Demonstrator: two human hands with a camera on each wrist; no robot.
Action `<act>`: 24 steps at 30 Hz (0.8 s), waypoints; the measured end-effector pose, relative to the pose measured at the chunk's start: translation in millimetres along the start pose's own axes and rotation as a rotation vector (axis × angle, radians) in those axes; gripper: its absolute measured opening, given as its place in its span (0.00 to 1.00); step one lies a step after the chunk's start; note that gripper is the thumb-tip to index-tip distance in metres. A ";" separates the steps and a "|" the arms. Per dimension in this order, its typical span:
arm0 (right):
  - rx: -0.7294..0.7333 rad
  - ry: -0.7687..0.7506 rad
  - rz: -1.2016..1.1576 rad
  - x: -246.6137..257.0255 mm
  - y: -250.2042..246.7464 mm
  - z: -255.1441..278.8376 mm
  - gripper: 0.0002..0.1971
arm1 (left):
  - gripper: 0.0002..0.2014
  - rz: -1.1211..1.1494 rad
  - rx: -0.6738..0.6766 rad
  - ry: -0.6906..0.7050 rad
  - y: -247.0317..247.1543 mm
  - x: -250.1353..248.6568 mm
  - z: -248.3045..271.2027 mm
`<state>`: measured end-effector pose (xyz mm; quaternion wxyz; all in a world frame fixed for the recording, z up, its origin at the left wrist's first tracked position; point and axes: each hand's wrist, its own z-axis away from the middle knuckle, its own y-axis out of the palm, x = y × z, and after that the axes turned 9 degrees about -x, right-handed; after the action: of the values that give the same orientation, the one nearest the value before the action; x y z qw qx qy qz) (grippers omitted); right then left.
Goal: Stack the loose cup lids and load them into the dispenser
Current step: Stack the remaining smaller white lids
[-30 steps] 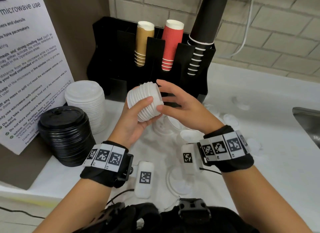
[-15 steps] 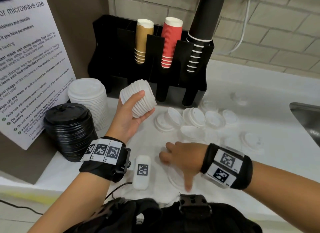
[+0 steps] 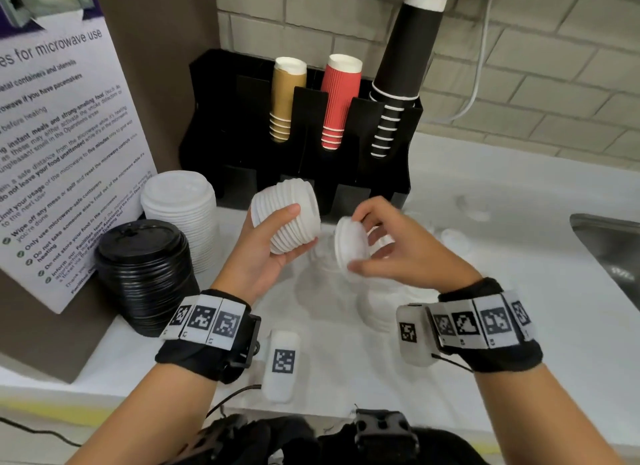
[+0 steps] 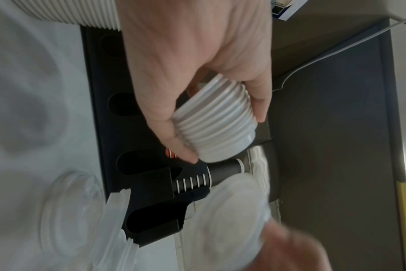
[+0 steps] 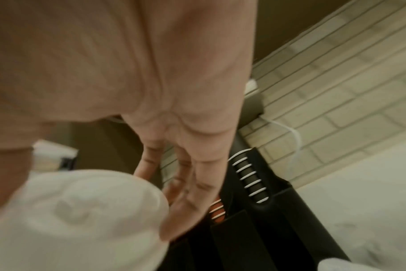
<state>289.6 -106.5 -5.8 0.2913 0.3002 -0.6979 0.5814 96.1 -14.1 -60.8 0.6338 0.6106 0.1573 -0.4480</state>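
The left hand [image 3: 266, 257] grips a stack of white lids [image 3: 287, 219], thumb across the near side and fingers curled under it. The stack is tilted on its side, clear of the counter [image 3: 519, 326]. The right hand [image 3: 405, 253] holds a single white lid [image 3: 349, 246] on edge between thumb and fingers, just beside the stack and apart from it. In both wrist views this lid is blurred, so the exact finger contact cannot be made out.

Below the hands, more loose lids [image 3: 377, 312] lie on the white counter. They are pale against it, and their number and outlines are hard to tell.

Toward the counter's left edge stand a stack of black lids [image 3: 145, 274] and, behind it, a taller stack of larger white lids [image 3: 180, 212].

At the back edge stands the black dispenser [image 3: 242, 135]. It carries brown cups [image 3: 285, 97], red cups [image 3: 337, 101] and black cups [image 3: 403, 70]. The hands hide part of its lower slots. A sink [image 3: 609, 243] is cut off at the right edge.
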 end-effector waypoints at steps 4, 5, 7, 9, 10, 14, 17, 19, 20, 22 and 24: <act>-0.130 0.018 -0.281 1.2 11.0 -0.8 0.23 | 0.40 -0.114 0.082 -0.044 -1.0 0.8 5.7; -0.125 0.009 -0.299 2.0 14.6 -1.6 0.23 | 0.40 -0.144 0.114 -0.050 -1.0 1.4 6.9; -0.124 -0.004 -0.315 3.7 19.3 -3.7 0.24 | 0.37 -0.179 0.168 -0.066 -1.1 2.4 8.9; -0.129 -0.006 -0.336 5.1 21.8 -5.3 0.25 | 0.35 -0.186 0.187 -0.080 -1.3 3.1 10.3; -0.130 -0.005 -0.350 5.4 23.0 -5.7 0.26 | 0.35 -0.185 0.187 -0.082 -1.5 3.6 10.5; -0.145 -0.020 -0.367 6.3 28.0 -6.8 0.27 | 0.40 -0.168 0.150 -0.077 1.8 6.8 12.0; -0.198 -0.020 -0.352 7.2 29.9 -8.2 0.26 | 0.38 -0.101 0.115 -0.107 5.8 11.1 12.4; -0.236 -0.013 -0.331 7.4 30.6 -9.3 0.26 | 0.32 -0.070 0.075 -0.134 8.0 13.3 11.7; -0.245 -0.010 -0.305 7.2 31.4 -10.1 0.25 | 0.29 -0.074 0.055 -0.146 8.1 13.7 11.1; -0.233 0.023 -0.265 6.5 34.6 -11.2 0.24 | 0.26 -0.131 0.031 -0.176 7.0 14.1 10.4; -0.206 0.068 -0.241 4.0 39.8 -10.3 0.24 | 0.21 -0.203 0.007 -0.208 3.7 14.2 9.8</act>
<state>257.4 -91.0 -26.5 0.4115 0.3305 -0.7025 0.4775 103.3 -29.0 -67.0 0.5962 0.5439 0.1500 -0.5712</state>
